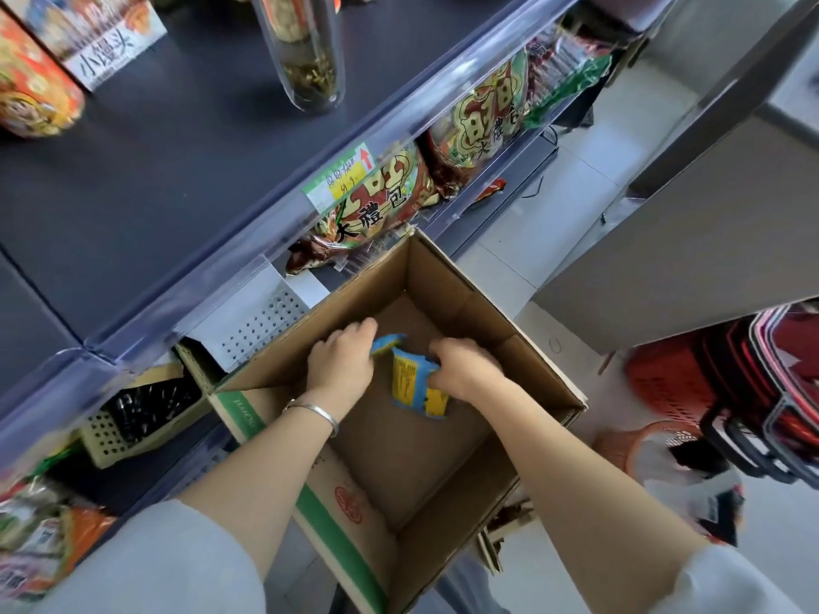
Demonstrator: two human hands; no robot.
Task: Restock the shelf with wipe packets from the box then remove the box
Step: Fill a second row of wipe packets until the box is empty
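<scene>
Head view: an open box stands against the shelf, below its front rail. Both hands are down inside it. The right hand curls its fingers round the upper end of a blue and yellow packet, low in the box. The left hand, a bracelet on its wrist, has its fingers curled on the blue end of a packet just beside. Whether that is the same packet or a 2nd, I cannot tell. Snack bags lie on the tier behind the box. Red baskets are stacked at the right.
</scene>
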